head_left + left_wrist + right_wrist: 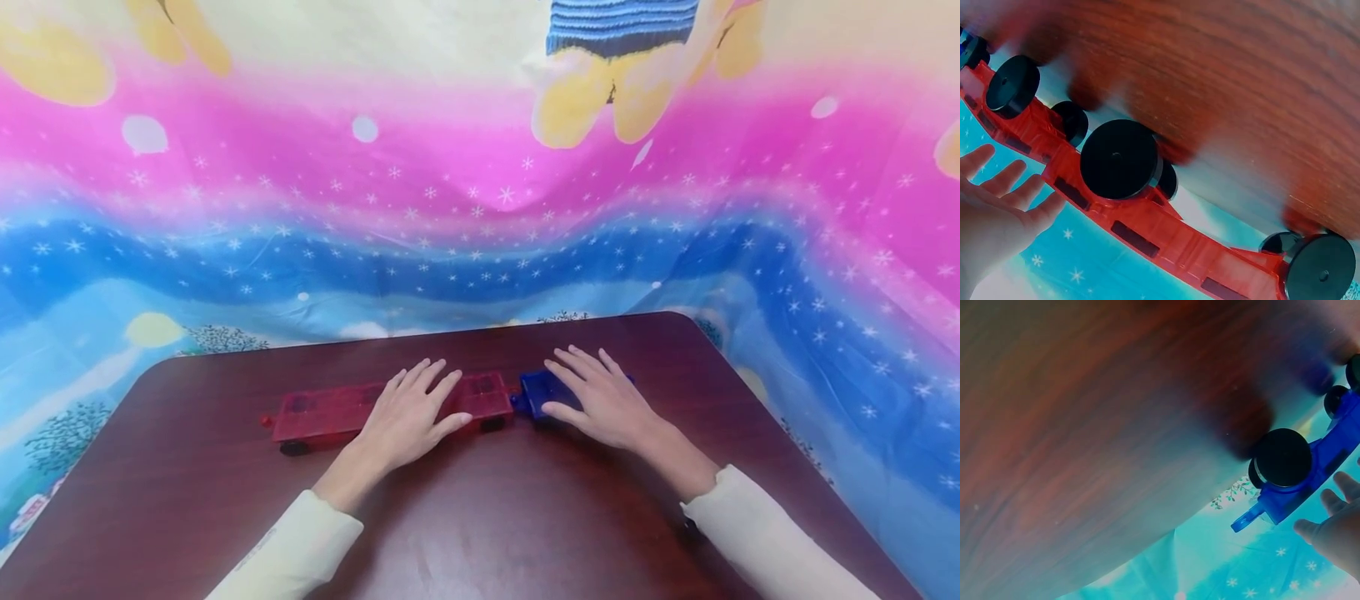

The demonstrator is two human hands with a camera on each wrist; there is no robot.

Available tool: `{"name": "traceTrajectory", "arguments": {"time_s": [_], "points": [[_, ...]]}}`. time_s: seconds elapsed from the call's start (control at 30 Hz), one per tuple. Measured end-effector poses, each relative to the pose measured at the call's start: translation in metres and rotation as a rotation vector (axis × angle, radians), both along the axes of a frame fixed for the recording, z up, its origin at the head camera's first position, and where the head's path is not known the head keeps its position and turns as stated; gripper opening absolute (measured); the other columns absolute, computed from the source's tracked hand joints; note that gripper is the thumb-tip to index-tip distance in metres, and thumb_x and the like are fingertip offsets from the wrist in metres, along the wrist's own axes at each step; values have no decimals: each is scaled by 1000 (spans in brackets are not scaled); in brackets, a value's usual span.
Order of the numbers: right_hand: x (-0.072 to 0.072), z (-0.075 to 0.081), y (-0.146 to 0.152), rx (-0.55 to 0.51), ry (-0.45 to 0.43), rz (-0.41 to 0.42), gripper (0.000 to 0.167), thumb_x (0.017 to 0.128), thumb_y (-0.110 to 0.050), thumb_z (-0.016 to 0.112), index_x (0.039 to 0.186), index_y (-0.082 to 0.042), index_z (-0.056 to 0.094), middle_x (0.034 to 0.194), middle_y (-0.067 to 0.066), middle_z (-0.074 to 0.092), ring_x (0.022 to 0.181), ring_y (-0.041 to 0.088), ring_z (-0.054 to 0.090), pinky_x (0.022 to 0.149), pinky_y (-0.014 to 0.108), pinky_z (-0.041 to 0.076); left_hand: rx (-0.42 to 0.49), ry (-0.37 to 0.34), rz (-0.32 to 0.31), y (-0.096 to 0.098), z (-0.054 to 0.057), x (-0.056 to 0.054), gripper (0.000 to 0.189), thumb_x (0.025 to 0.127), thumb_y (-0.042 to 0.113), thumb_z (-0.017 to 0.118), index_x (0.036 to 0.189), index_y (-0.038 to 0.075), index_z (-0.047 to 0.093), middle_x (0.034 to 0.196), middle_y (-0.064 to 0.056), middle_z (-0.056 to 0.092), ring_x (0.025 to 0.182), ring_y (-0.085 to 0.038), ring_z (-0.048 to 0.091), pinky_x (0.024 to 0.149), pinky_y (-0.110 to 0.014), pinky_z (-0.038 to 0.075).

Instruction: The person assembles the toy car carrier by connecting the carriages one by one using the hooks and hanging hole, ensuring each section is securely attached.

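Two red translucent toy cars [326, 414] with black wheels stand in line on the table, the near one [1172, 244] large in the left wrist view. A blue toy car [536, 393] stands at their right end, its hook [1247, 519] showing in the right wrist view. My left hand [408, 417] is spread flat over the red cars, hiding their middle. Over the blue car lies my right hand [603, 400], fingers extended, covering most of it. Neither hand grips anything; whether the fingers touch the cars, I cannot tell.
The dark red-brown wooden table [480, 517] has rounded far corners. Right behind it hangs a pink and blue cloth [450, 200] with snowflakes. A small red knob [266, 421] sticks out at the red cars' left end.
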State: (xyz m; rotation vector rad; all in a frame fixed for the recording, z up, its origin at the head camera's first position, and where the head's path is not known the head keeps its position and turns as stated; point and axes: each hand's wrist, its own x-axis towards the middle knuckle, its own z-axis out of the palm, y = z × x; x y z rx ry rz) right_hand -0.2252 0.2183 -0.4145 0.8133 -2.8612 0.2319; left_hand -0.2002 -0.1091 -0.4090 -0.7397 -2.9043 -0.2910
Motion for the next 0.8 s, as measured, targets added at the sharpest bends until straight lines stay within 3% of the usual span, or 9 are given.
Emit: {"name": "traceTrajectory", "arguments": {"time_s": [0.8], "points": [[-2, -7, 4, 7, -24, -1, 83, 96, -73, 43, 157, -17, 40, 163, 10, 34, 151, 34, 24, 121, 61, 10, -46, -11, -7, 12, -7, -6, 71, 98, 61, 53, 156, 21, 43, 160, -12, 37, 150, -34, 29, 119, -57, 25]]}}
